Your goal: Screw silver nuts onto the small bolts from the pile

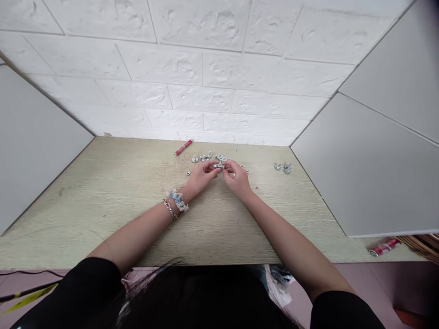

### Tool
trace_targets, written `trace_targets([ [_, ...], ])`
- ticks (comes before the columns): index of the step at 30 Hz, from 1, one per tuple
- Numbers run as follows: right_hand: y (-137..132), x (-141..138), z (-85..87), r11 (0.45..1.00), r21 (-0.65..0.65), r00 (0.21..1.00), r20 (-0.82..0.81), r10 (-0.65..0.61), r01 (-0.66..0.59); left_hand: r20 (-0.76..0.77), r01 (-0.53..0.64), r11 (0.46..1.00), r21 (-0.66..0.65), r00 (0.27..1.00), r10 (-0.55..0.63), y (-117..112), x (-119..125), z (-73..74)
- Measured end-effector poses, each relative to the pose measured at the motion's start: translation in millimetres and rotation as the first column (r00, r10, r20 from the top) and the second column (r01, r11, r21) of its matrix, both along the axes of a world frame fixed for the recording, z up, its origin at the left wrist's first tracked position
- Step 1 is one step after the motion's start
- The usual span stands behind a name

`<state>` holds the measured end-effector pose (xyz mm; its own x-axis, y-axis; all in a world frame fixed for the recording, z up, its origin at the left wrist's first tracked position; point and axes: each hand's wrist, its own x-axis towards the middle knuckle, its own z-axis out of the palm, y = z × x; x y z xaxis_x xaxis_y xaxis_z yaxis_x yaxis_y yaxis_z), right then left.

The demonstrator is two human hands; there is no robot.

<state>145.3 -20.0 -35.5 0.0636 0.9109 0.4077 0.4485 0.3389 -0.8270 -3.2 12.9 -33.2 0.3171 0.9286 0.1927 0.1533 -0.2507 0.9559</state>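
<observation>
My left hand (200, 177) and my right hand (238, 180) meet over the middle of the table. Between their fingertips is a small silver bolt (219, 167), pinched from both sides; the fingers partly cover it, so whether a nut is on it cannot be made out. Just behind the fingertips lie silver metal pieces with holes (221, 157). Several bolts (195, 158) stand or lie behind my left hand, and a nut (188, 173) rests to its left. Small nuts (242, 166) lie behind and beside my right hand.
Another group of bolts (287, 168) lies farther right on the wooden table (137, 192). Near the white brick wall (219, 98) is a red tube (183, 147). Grey panels (384, 173) close both sides. A second red tube (384, 246) sits at the right front edge.
</observation>
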Motion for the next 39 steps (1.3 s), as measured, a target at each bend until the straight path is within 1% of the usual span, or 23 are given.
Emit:
trace_targets([
  [6,2.8,0.2,-3.4,0.999,-0.012,0.997,-0.075,0.034,-0.035,0.048,-0.020,1.000,-0.013,0.999,0.021,-3.0,0.7,4.2],
  [12,0.5,1.9,-1.1,0.998,-0.056,0.997,-0.077,0.021,-0.025,0.115,0.039,0.998,-0.054,0.993,-0.032,-7.2,0.5,11.1],
  [18,-1.7,2.3,1.1,0.996,-0.081,0.999,-0.048,0.017,-0.021,0.105,0.042,0.998,-0.052,0.994,-0.036,-6.2,0.6,8.6],
  [24,-2.5,3.3,2.0,0.998,-0.066,1.000,-0.022,0.022,-0.023,0.082,0.044,0.999,-0.031,0.996,-0.042,-5.0,0.8,6.5],
  [30,-2.3,2.9,0.3,0.998,-0.050,0.999,-0.002,-0.039,0.039,0.075,0.004,1.000,-0.023,0.997,-0.003,-3.9,1.0,5.3],
  [35,-1.5,2.3,-1.8,1.000,-0.030,0.999,0.052,0.001,0.000,0.080,0.007,1.000,-0.014,0.997,-0.006,-3.5,0.8,4.4],
  [39,-1.0,3.0,-0.5,1.000,-0.030,0.998,0.064,0.010,-0.009,0.050,0.010,1.000,0.015,0.999,-0.011,-1.8,-0.2,1.9],
])
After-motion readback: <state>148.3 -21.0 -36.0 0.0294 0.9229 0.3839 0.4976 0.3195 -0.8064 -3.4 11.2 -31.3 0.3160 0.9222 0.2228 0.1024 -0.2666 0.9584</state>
